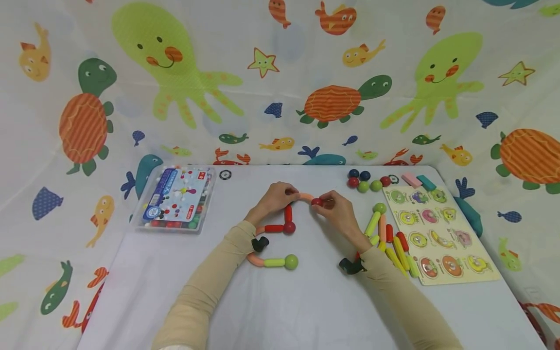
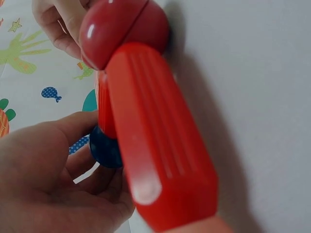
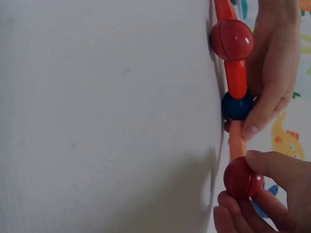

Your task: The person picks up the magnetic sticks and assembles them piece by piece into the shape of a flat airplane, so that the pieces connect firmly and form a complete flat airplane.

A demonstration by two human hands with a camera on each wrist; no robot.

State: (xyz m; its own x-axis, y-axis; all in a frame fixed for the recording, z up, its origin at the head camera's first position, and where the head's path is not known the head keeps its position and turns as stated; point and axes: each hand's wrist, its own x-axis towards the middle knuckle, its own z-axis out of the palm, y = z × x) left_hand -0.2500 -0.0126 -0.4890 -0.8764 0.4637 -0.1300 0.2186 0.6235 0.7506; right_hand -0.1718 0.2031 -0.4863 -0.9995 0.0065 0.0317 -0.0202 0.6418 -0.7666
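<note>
My left hand [image 1: 278,196] grips a dark blue ball [image 2: 105,150] at a corner of a chain of magnetic rods and balls. From that ball a red rod [image 1: 288,214] runs to a red ball [image 1: 289,227], where a second red rod [image 1: 274,228] joins. A curved orange rod [image 1: 305,196] leads right from the blue ball to another red ball [image 3: 238,177]. My right hand [image 1: 339,211] pinches this end ball between thumb and fingers. Nearer me, a light green rod [image 1: 274,262] links a curved orange rod [image 1: 255,260] with a green ball [image 1: 291,262]; my left wrist covers part of the chain.
A clear plastic box [image 1: 177,199] with a printed card stands at the left. Loose balls [image 1: 363,186] lie at the back right. Several coloured rods [image 1: 399,250] are beside my right forearm, next to a fruit puzzle board [image 1: 439,233]. Pink [image 1: 411,180] and teal [image 1: 426,183] blocks lie behind it.
</note>
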